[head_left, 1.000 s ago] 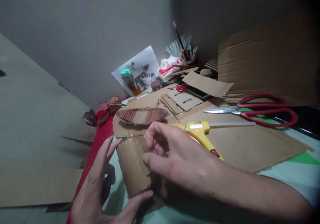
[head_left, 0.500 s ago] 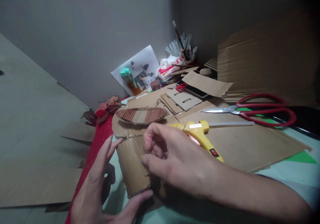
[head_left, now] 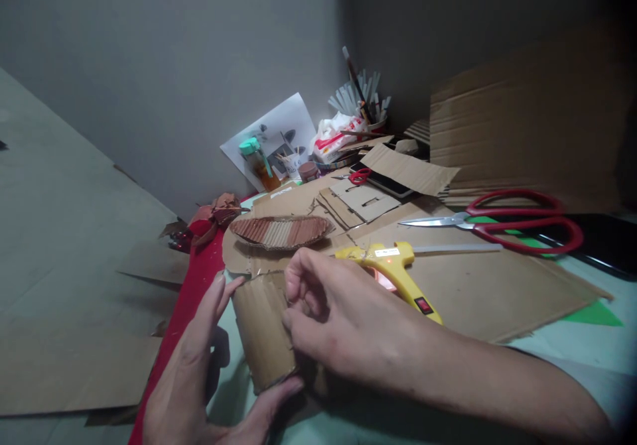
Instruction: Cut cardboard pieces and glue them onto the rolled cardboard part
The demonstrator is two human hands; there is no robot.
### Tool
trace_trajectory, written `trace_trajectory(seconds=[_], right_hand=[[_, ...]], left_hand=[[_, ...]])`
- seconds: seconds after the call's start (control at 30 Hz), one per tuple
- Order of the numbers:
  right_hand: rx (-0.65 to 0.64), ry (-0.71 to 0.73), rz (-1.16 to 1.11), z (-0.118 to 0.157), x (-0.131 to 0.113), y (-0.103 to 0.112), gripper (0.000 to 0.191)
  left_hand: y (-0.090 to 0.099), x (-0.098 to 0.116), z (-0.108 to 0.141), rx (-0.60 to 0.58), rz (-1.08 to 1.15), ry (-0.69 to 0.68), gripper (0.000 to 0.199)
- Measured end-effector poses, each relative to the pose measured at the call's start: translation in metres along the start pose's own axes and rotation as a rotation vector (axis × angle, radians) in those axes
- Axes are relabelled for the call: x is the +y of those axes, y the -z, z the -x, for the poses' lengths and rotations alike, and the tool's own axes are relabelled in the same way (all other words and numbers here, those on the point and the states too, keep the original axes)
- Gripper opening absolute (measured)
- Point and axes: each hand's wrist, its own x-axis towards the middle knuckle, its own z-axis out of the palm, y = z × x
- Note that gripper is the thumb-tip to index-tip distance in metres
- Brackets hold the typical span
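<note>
A curved brown cardboard piece [head_left: 263, 332] stands on the table in front of me. My left hand [head_left: 192, 372] spans it, with the thumb at its near bottom edge and fingers at its far left corner. At its right edge is my right hand [head_left: 328, 312], its fingers curled and thumb pressed in a pinch on that edge; the exact contact is partly hidden. Just beyond the right hand lies a yellow glue gun [head_left: 398, 269] with a glue stick in its back. A leaf-shaped corrugated cardboard piece [head_left: 281, 231] in brown and cream stripes lies behind the held piece.
Large red-handled scissors [head_left: 522, 223] lie at right on a cardboard sheet [head_left: 478, 292]. Farther back are small red scissors [head_left: 359, 176], a phone [head_left: 385, 181], a bottle [head_left: 261, 163] and a cup of glue sticks [head_left: 375, 123]. Red artificial flowers [head_left: 213, 216] sit at the left table edge.
A thin flap on the right part of the cardboard piece no longer shows, and its face looks smoother. Both hands keep nearly the same places. The view has shifted slightly.
</note>
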Motion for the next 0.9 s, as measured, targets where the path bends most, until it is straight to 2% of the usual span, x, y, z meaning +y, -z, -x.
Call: trace_trajectory(seconds=[0.13, 0.33, 0.73, 0.9], right_hand=[[-0.010, -0.036, -0.011, -0.002, -0.005, 0.005, 0.012], [0.014, 0.072, -0.033, -0.003, -0.001, 0.006, 0.010], [0.068, 0.120, 0.021, -0.006, 0.005, 0.001, 0.011], [0.098, 0.156, 0.045, -0.007, 0.008, -0.002, 0.010]], left_hand=[[0.001, 0.000, 0.000, -0.041, -0.017, -0.001, 0.096], [-0.002, 0.009, 0.001, 0.002, -0.002, 0.025, 0.094], [-0.002, 0.011, -0.001, 0.000, -0.056, -0.127, 0.093], [-0.003, 0.012, 0.001, 0.000, -0.071, -0.110, 0.095]])
